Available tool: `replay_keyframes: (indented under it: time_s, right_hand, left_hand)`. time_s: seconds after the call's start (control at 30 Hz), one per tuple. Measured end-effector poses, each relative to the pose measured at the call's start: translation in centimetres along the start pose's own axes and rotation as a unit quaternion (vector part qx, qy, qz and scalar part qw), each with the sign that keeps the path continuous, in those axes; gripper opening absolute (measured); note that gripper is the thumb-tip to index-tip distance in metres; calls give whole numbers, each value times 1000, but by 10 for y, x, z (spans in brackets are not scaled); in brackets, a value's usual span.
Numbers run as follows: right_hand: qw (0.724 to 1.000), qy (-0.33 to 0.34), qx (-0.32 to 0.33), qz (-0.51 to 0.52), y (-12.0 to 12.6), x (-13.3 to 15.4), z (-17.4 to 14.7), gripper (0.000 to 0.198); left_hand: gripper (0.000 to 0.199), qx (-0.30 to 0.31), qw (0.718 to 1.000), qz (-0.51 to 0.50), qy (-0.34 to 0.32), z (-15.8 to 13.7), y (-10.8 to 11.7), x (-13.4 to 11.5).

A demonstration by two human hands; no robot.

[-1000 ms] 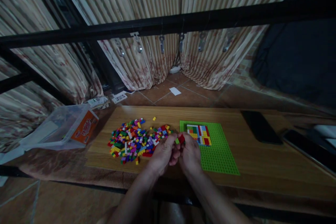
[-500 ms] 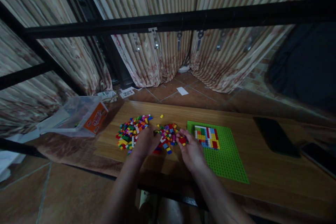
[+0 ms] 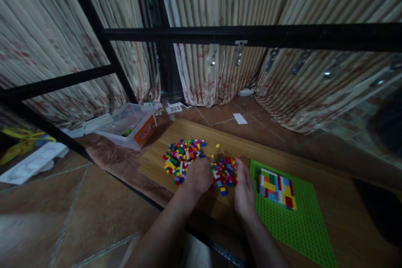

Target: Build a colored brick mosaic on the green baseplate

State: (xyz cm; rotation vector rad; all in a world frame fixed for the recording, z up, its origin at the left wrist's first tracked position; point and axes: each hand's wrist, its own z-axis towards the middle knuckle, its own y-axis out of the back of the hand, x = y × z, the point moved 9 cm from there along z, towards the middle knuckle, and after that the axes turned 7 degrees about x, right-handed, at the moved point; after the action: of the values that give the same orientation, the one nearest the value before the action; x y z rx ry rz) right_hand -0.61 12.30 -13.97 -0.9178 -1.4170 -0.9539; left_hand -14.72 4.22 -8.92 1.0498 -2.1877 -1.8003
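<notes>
Loose toy bricks lie in two piles on a wooden board. My left hand (image 3: pixel 199 174) is between the larger pile (image 3: pixel 180 155) and the smaller pile (image 3: pixel 223 170), its back towards me and its fingers curled under. Whatever it may hold is hidden. At the smaller pile's right edge, my right hand (image 3: pixel 244 190) stands on its side, fingers stretched out and palm facing the bricks. No brick shows in it. To its right, a green baseplate (image 3: pixel 301 222) bears a flat patch of joined coloured bricks (image 3: pixel 276 188).
Beyond the piles sits a single yellow brick (image 3: pixel 217 145) on the wooden board (image 3: pixel 185 127). A clear plastic box (image 3: pixel 125 123) with an orange label stands at the left. A dark flat object (image 3: pixel 377 205) lies at the right. A black metal bar (image 3: pixel 220 34) crosses in front of striped curtains.
The view has turned left, so the scene appears farther right. My right hand's fingers, bent around a red brick before, are now straight beside the smaller pile. My left hand remains curled.
</notes>
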Motion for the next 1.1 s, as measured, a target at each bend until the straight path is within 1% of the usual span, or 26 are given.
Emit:
replay_keyframes:
  time_s: [0.1,0.2,0.27,0.33,0.43,0.57,0.63,0.7,0.8,0.87,0.9,0.93,1.0,1.03,1.1]
  right_hand:
    - [999,7,40,-6,-11,4,-3,62]
    - [997,4,76,5,-21,-2,-5,58]
    - [996,8,84,17,-23,-5,-4,56]
    - [997,18,73,34,-19,-7,-2,55]
    - [998,26,25,55,-2,-5,3,52]
    - [997,24,-29,70,20,2,5,42]
    - [996,15,-44,71,27,5,1,38]
    - [998,6,-39,50,29,8,-7,36]
    - [1000,9,3,-19,21,15,-25,37]
    - [996,21,55,-69,10,19,-40,37]
    - [991,32,91,-94,2,21,-46,36]
    - [983,50,132,-119,-8,23,-53,34]
    - [956,101,212,-177,-26,29,-65,29]
    - [939,128,244,-207,-33,32,-70,27]
    - [908,163,280,-266,-42,35,-74,26]
  left_hand:
    - [26,3,1000,-10,0,-2,-1,-1]
    - [29,2,999,-33,-11,-2,-1,-1]
    - [30,0,999,-52,-16,-1,1,1]
    - [30,-3,998,-68,-13,0,6,9]
    - [27,-30,996,-87,10,2,24,32]
    - [27,-81,989,-97,76,0,55,78]
    - [29,-97,986,-99,96,-1,65,95]
    - [28,-107,984,-101,103,-2,70,102]
    - [24,-119,983,-112,89,-1,69,95]
    - [23,-128,982,-119,68,0,67,82]
    - [23,-131,983,-118,57,1,65,76]
    - [23,-133,984,-113,46,1,64,68]
    - [24,-132,986,-101,25,1,60,55]
    - [24,-128,987,-97,15,1,57,49]
    - [24,-114,989,-96,-7,2,50,38]
